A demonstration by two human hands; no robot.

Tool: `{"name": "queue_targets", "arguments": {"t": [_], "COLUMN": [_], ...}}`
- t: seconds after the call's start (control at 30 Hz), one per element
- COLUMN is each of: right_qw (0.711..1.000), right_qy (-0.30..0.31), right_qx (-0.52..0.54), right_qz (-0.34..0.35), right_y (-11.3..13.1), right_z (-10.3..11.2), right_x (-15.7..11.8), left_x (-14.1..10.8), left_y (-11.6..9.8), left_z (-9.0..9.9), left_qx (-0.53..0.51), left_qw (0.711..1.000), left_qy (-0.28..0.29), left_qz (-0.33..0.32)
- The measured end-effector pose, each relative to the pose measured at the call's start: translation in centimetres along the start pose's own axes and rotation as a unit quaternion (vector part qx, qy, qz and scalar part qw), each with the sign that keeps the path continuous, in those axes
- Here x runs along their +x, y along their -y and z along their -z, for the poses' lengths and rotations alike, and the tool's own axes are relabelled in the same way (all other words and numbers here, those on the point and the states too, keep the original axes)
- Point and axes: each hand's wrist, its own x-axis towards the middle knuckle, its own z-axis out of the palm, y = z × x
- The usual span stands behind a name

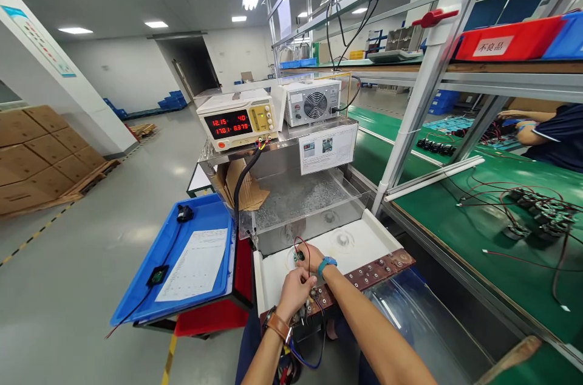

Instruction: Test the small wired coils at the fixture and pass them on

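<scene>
My right hand [311,258], with a blue band at its wrist, is closed round a small dark and green part [299,255] over the white tray [373,238]. A thin red wire [300,239] loops up from this part. Nearer to me, my left hand [295,293] pinches a thin wire between thumb and fingertips; a brown strap circles that wrist. Just by it lies the brown strip [364,276] with rows of metal studs along the tray's front edge. Blue wire [314,367] hangs below the left hand. The fingers partly hide the part and the wire ends.
Behind the tray stands a clear-walled tank [300,194] under a metal shelf with a lit power supply [239,121] and a fan-backed unit [314,102]. On the left is a blue tray [182,203] with a paper sheet. Wired motors [546,209] lie on the green bench [446,209]; a co-worker's arm shows beyond.
</scene>
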Motion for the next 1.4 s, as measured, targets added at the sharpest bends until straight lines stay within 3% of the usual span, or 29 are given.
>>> {"name": "queue_targets", "arguments": {"t": [0.63,1.2,1.4], "right_qw": [1.0,1.0,1.0], "right_qy": [-0.001,-0.008,-0.009], "right_qx": [0.012,0.022,-0.002], "right_qz": [-0.006,-0.006,0.0], "right_y": [0.0,-0.3,0.5], "right_z": [-0.4,-1.2,-0.3], "right_x": [0.1,0.2,0.2], "left_x": [0.1,-0.5,-0.2], "left_y": [0.4,-0.8,-1.3], "left_z": [-0.1,0.2,0.4], "left_qx": [0.014,0.006,-0.001], "left_qw": [1.0,0.999,0.999], "left_qy": [-0.007,-0.02,-0.034], "left_qz": [0.008,0.027,0.017]}}
